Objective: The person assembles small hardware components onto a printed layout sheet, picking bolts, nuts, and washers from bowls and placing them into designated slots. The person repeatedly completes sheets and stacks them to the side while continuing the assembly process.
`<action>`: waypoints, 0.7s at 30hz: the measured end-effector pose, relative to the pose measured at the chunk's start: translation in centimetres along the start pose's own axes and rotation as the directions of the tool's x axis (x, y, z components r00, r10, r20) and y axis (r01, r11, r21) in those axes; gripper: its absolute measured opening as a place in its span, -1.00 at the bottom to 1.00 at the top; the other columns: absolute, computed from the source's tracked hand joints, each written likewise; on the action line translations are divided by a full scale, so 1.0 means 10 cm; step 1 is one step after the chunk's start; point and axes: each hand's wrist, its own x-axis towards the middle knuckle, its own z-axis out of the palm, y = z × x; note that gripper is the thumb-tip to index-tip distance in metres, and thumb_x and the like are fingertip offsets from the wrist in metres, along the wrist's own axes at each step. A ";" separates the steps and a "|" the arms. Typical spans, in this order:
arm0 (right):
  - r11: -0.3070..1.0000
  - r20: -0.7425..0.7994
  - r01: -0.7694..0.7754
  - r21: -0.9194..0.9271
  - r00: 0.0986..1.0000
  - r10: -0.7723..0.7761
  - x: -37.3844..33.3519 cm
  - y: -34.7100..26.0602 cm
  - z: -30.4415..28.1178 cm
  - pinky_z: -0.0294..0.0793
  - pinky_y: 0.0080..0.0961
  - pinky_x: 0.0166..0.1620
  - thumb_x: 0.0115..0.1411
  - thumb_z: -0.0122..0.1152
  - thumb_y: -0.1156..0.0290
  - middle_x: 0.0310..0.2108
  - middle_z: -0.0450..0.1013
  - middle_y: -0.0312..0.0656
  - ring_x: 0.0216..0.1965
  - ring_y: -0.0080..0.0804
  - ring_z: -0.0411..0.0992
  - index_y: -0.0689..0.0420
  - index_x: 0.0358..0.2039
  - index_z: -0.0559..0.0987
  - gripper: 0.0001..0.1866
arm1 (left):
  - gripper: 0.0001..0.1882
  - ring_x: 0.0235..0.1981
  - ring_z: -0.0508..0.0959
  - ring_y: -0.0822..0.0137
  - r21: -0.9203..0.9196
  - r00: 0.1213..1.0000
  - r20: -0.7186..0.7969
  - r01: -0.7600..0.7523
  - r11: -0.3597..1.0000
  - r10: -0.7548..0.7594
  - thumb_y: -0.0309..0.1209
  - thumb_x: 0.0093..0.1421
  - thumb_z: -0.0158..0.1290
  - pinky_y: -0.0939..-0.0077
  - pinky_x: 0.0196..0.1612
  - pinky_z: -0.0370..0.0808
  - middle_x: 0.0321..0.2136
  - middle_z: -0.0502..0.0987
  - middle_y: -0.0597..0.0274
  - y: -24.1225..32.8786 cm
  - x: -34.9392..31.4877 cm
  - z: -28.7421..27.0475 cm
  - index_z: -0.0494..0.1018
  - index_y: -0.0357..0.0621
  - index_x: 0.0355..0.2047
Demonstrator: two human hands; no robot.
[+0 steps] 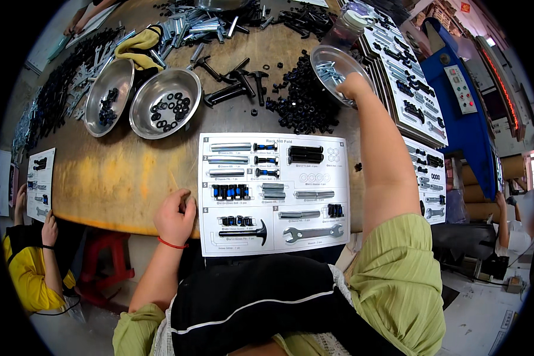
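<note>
My right hand (355, 86) reaches into a steel bowl (322, 52) of small silver screw-like pieces (331, 72); its fingers bend down at the pieces, and what they pinch is hidden. On the table's near edge rests my left hand (177, 215), fingers curled in, beside the left edge of a white card (261, 196). Across that card show silver tubes, black bolts with blue bands, a black T-handled pin (246, 233) and an open-ended wrench (313, 234). Pale outlines of rings and a bent key also appear on it.
Black nuts (305, 98) lie heaped beyond the card, near black T-handled pins (243, 80). Two steel bowls (141, 121) stand left, one with black rings. Stacked filled cards (406, 77) and a lidded jar (345, 29) are right. A person (32, 261) holds a card at left.
</note>
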 end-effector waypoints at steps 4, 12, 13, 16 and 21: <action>0.935 -0.336 0.117 0.335 0.942 0.003 -0.17 0.11 -0.08 0.53 -0.24 -0.17 -0.08 0.26 0.18 -0.37 0.57 0.12 -0.30 0.01 0.56 0.29 -0.39 0.64 -0.61 | -0.83 -0.60 0.47 0.26 0.003 1.000 0.020 0.005 1.000 -0.005 -0.39 0.09 0.18 0.40 -0.50 0.40 -0.61 0.46 0.22 0.01 0.00 0.01 0.57 -0.14 -0.29; 0.374 -0.403 0.424 0.824 0.905 -0.138 -1.31 -0.24 -0.15 0.36 -0.67 -0.46 0.04 0.21 0.45 -0.48 0.56 -0.18 -0.49 -0.58 0.46 0.24 -0.33 0.56 -0.82 | -0.79 -0.52 0.54 0.18 0.003 0.998 0.060 0.025 1.000 -0.025 -0.26 0.12 0.16 0.31 -0.45 0.45 -0.54 0.53 0.16 -0.17 -0.03 0.05 0.59 -0.07 -0.28; 0.341 -0.395 0.431 0.836 0.902 -0.173 -1.58 -0.34 -0.11 0.37 -0.71 -0.46 0.07 0.20 0.50 -0.44 0.58 -0.15 -0.47 -0.59 0.49 0.24 -0.30 0.56 -0.83 | -0.78 -0.50 0.55 0.17 0.007 0.999 0.039 -0.002 1.000 0.001 -0.25 0.11 0.16 0.29 -0.44 0.46 -0.53 0.55 0.16 -0.17 -0.03 0.07 0.59 -0.06 -0.28; 0.361 -0.337 0.466 0.808 0.867 -0.366 -2.35 -0.56 0.17 0.46 -0.71 -0.37 0.11 0.19 0.63 -0.37 0.60 -0.17 -0.36 -0.54 0.56 0.24 -0.32 0.58 -0.89 | -0.77 -0.49 0.56 0.19 0.024 0.997 0.076 0.005 1.000 -0.007 -0.23 0.10 0.16 0.31 -0.43 0.46 -0.50 0.56 0.20 -0.04 0.02 0.04 0.59 -0.05 -0.28; 0.314 -0.351 0.779 0.543 0.550 -0.757 -3.43 -1.18 0.97 0.54 -0.51 -0.27 -0.04 0.29 0.56 -0.35 0.57 -0.25 -0.30 -0.32 0.54 0.10 -0.37 0.59 -0.83 | -0.78 -0.49 0.56 0.21 0.013 0.999 0.049 0.005 1.000 -0.006 -0.21 0.10 0.15 0.33 -0.43 0.46 -0.47 0.57 0.24 -0.04 -0.03 -0.01 0.59 -0.03 -0.30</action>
